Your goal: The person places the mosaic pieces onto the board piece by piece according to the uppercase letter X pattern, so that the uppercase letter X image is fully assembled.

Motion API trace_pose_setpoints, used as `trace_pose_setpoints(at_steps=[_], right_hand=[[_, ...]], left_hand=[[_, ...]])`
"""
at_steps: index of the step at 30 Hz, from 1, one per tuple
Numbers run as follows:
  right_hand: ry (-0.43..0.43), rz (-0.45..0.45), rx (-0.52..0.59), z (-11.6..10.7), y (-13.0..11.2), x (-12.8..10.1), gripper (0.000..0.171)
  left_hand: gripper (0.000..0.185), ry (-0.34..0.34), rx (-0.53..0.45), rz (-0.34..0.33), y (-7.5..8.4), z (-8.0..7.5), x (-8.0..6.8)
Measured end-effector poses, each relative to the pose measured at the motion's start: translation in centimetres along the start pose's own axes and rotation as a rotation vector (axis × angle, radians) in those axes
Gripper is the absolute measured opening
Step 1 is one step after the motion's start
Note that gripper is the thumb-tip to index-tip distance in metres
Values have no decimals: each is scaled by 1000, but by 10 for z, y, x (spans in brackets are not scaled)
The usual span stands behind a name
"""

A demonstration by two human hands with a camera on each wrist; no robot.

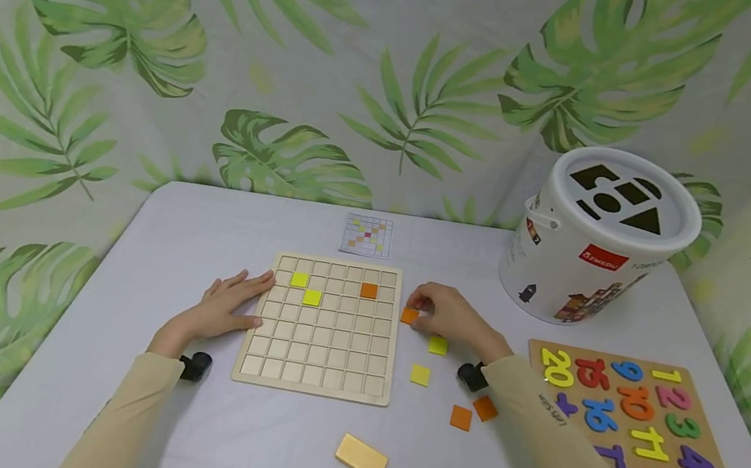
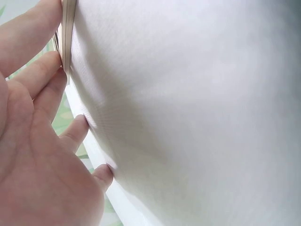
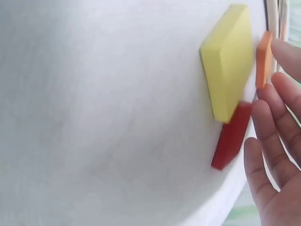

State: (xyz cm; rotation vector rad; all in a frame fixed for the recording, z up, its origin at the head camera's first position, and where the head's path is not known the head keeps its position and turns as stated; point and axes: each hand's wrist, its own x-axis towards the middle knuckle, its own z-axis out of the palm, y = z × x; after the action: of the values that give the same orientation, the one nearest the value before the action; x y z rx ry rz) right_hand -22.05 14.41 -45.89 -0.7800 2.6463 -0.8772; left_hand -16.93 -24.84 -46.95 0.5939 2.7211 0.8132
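A wooden grid board [image 1: 329,335] lies on the table with two yellow tiles [image 1: 312,298] and one orange tile [image 1: 369,291] in its squares. My left hand [image 1: 225,308] rests with spread fingers against the board's left edge; the left wrist view shows fingertips [image 2: 55,61] touching its side. Just right of the board, my right hand [image 1: 448,312] pinches another orange tile [image 1: 410,316], thumb and fingertips at its edges. Under that hand, the right wrist view shows a red tile [image 3: 233,136], hidden from the head view, beside a yellow tile [image 3: 230,61].
A small pattern card [image 1: 367,236] lies behind the board. Loose yellow [image 1: 421,375] and orange tiles [image 1: 461,418] lie to the right. A gold-coloured block [image 1: 361,458] is in front. A white bucket [image 1: 590,245] and a number board [image 1: 629,367] stand farther right.
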Motion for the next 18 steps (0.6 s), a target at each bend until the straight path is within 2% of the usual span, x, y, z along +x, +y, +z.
trace_pose_setpoints(at_steps=[2,6,13,18], right_hand=[[5,-39,-40,2,0,1,22],[9,-58,-70,4,-1,2,21],[33,-6,8,3,-10,7,22],[38,-28,54,10,-25,23,22]], left_hand=[[70,0,2,0,0,0,0],[69,2,-1,2,0,1,1],[69,2,-6,5,1,0,0],[68,2,4,0,1,0,0]])
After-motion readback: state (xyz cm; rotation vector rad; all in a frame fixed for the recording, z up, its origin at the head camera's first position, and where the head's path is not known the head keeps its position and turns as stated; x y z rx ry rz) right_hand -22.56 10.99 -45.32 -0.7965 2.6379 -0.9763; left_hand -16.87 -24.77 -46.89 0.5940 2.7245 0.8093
